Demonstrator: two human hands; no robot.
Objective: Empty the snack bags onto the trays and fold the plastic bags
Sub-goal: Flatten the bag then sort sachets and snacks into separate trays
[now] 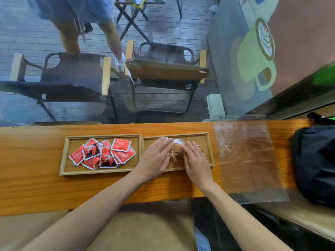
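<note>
The fingers (164,144) of the left hand (154,159) lie stretched out, nearly flat and close together, pressing on a heap of small brownish clear-wrapped snack packets (176,151); the right hand (196,163) mirrors it on the heap's other side, fingers spread flat, gripping nothing. Whether any packet is pinched underneath cannot be told. The heap sits in the right-hand shallow rectangular wooden tray (208,147), with two white-topped pieces showing just beyond the fingertips. Touching that tray's left edge is a second, matching wooden tray (63,160) holding a loose pile of red and white square sachets (102,153). Both trays rest on a long orange-stained wooden counter (36,178). Just right of the trays an empty clear plastic bag (248,156) lies flat, its near end overhanging the counter's edge. Farther right sits a black fabric bag (315,163).
</note>
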